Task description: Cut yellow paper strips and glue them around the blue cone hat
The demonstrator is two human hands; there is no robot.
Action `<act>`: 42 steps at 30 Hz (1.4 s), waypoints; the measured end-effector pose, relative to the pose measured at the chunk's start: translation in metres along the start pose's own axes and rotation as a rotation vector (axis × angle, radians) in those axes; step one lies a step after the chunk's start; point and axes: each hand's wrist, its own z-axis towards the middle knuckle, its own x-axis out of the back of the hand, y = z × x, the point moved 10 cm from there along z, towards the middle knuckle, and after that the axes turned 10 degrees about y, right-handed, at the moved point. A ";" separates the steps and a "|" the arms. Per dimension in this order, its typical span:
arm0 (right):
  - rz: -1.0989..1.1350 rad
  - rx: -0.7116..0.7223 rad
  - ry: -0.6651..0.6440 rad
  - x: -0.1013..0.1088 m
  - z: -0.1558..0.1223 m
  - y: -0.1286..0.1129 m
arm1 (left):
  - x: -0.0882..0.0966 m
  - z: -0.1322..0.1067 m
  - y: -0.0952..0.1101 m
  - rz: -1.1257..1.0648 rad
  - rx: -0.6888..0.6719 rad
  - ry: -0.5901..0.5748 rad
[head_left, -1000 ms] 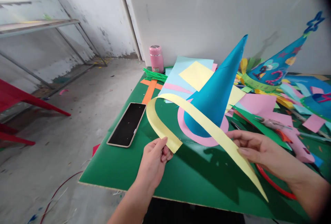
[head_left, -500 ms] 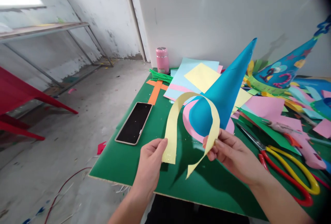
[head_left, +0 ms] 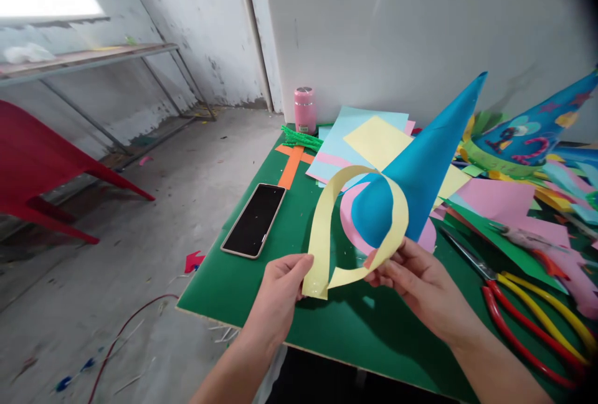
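A pale yellow paper strip (head_left: 320, 230) is bent into a loop above the green table (head_left: 247, 289). My left hand (head_left: 283, 286) pinches its wide left end, where a shiny clear patch shows near the edge. Between the thumb and fingers of my right hand (head_left: 407, 273) is the other side of the strip, close to its narrow, pointed end. The two ends lie close together in view; I cannot tell if they touch. Behind the loop a blue paper cone (head_left: 423, 167) leans to the right, with a pink paper brim (head_left: 349, 220) around its base.
A phone (head_left: 255, 220) lies left of my hands. Scissors (head_left: 490, 276) and a pink glue gun (head_left: 551, 254) are at the right. Further back are paper sheets (head_left: 355, 117), green pipe cleaners (head_left: 301, 138), a pink flask (head_left: 304, 110) and a decorated cone hat (head_left: 527, 127).
My right hand has turned its end of the strip inward, so the pointed tip now lies beside the left end. The view has shifted slightly left.
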 end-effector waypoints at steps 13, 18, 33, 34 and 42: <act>-0.200 0.387 0.083 -0.009 -0.024 -0.020 | -0.009 -0.001 -0.001 -0.068 -0.017 0.005; -0.338 0.526 0.255 -0.008 -0.036 -0.018 | -0.008 0.003 -0.001 -0.141 -0.046 0.081; -0.403 0.535 0.346 -0.003 -0.036 -0.013 | -0.015 0.010 -0.002 -0.286 -0.002 0.117; -0.397 0.521 0.357 -0.001 -0.036 -0.012 | -0.016 0.011 -0.002 -0.288 0.002 0.117; -0.322 0.425 0.388 0.007 -0.041 -0.001 | -0.021 0.014 -0.003 -0.302 0.025 0.107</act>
